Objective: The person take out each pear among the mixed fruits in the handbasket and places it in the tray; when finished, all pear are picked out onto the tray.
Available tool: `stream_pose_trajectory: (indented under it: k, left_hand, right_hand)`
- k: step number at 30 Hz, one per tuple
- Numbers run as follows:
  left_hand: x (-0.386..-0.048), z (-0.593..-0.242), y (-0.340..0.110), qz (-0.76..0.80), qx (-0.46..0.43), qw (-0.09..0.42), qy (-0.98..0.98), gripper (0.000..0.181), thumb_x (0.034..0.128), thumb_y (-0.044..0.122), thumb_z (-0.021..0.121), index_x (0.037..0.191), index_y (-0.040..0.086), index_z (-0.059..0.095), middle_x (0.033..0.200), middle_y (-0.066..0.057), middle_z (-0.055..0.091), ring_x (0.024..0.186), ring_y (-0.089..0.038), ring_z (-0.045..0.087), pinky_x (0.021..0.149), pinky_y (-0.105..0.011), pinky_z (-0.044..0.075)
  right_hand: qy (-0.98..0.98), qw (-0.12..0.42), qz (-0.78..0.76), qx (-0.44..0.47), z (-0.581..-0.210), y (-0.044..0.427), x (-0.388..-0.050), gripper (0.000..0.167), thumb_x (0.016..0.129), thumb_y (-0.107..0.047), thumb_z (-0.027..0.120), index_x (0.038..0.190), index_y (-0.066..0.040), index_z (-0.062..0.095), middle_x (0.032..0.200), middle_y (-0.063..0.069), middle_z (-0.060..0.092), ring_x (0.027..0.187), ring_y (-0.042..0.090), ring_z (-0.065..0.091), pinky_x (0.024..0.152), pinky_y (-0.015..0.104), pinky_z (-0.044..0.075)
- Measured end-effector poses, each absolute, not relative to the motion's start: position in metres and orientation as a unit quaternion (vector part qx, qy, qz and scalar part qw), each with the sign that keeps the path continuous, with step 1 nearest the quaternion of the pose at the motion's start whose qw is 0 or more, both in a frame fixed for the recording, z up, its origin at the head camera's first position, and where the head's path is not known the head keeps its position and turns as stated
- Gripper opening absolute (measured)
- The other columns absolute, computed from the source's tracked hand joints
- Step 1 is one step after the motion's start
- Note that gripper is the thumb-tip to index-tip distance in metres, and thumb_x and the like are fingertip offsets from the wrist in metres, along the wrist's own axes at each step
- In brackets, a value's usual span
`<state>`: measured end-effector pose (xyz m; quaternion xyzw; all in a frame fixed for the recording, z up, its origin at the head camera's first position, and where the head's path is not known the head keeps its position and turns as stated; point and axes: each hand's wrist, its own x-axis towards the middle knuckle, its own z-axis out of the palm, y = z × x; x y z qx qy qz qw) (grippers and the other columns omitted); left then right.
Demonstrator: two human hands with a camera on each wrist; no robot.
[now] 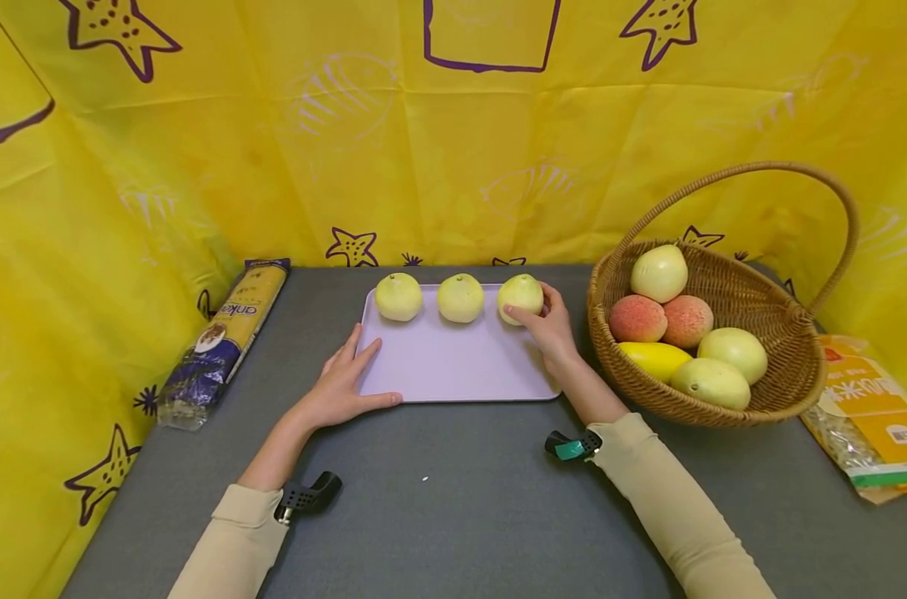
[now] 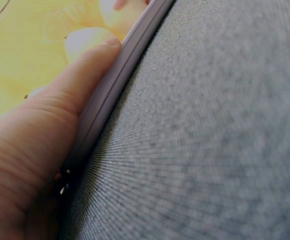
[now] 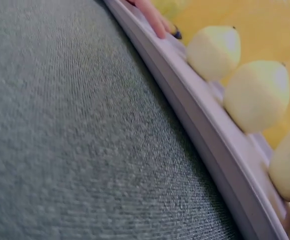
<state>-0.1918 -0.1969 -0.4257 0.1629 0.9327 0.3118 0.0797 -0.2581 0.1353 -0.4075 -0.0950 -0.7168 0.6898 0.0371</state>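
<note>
Three round, pale yellow-green fruits stand in a row along the back of a lilac tray: a left fruit, a middle fruit and a right fruit. My right hand holds the right fruit, thumb at its front and fingers round its right side. At the tray's left front corner rests my left hand, fingers spread along the left side and thumb on the front edge. In the left wrist view that thumb lies on the tray's rim. The right wrist view cuts off most of my right hand.
A wicker basket with a tall handle stands to the right, holding several fruits. Behind its right side lies an orange food packet. A yellow and blue pasta packet lies at the left. Yellow patterned cloth hangs behind the grey table.
</note>
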Motion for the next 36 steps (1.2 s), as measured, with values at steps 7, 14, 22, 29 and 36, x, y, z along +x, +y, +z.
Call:
stream_pose_trajectory:
  k: [7, 14, 22, 29, 36]
  left_hand:
    - [-0.191, -0.425, -0.195, 0.311, 0.161, 0.075, 0.934, 0.102, 0.0789, 0.053, 0.076, 0.154, 0.004, 0.026, 0.161, -0.019, -0.009, 0.144, -0.047, 0.003, 0.109, -0.065, 0.007]
    - [-0.191, -0.427, -0.197, 0.311, 0.159, 0.078, 0.934, 0.103, 0.0789, 0.054, 0.075, 0.155, 0.006, 0.025, 0.162, -0.017, -0.010, 0.144, -0.047, 0.003, 0.109, -0.065, 0.007]
    - [-0.191, -0.426, -0.196, 0.316, 0.161, 0.076, 0.932, 0.102, 0.0790, 0.053, 0.076, 0.154, 0.005, 0.025, 0.162, -0.017, -0.009, 0.144, -0.047, 0.003, 0.109, -0.065, 0.006]
    - [-0.191, -0.425, -0.196, 0.312, 0.162, 0.075, 0.933, 0.103, 0.0790, 0.053, 0.076, 0.154, 0.005, 0.025, 0.162, -0.018, -0.009, 0.144, -0.047, 0.003, 0.109, -0.065, 0.007]
    - [-0.190, -0.425, -0.196, 0.310, 0.158, 0.077, 0.934, 0.103, 0.0787, 0.053, 0.076, 0.154, 0.005, 0.025, 0.162, -0.018, -0.009, 0.144, -0.047, 0.003, 0.109, -0.065, 0.008]
  right_hand:
    - [-0.721, 0.038, 0.686, -0.090, -0.409, 0.135, -0.262, 0.079, 0.085, -0.011, 0.076, 0.149, -0.005, 0.031, 0.147, 0.016, 0.041, 0.131, 0.026, 0.043, 0.106, 0.036, 0.036]
    - [-0.734, 0.031, 0.673, -0.091, -0.409, 0.136, -0.263, 0.082, 0.085, -0.015, 0.076, 0.150, -0.007, 0.029, 0.146, 0.016, 0.040, 0.130, 0.027, 0.043, 0.105, 0.038, 0.036]
    - [-0.739, 0.035, 0.668, -0.082, -0.408, 0.137, -0.260, 0.087, 0.085, -0.016, 0.076, 0.153, -0.008, 0.023, 0.152, 0.013, 0.034, 0.134, 0.025, 0.039, 0.107, 0.036, 0.034]
    - [-0.761, 0.044, 0.642, -0.086, -0.404, 0.138, -0.244, 0.085, 0.085, -0.020, 0.076, 0.152, -0.009, 0.026, 0.153, 0.010, 0.032, 0.139, 0.025, 0.032, 0.112, 0.038, 0.027]
    - [-0.754, 0.035, 0.650, -0.085, -0.402, 0.139, -0.229, 0.080, 0.084, -0.017, 0.077, 0.149, -0.010, 0.030, 0.151, 0.008, 0.034, 0.137, 0.026, 0.033, 0.110, 0.042, 0.027]
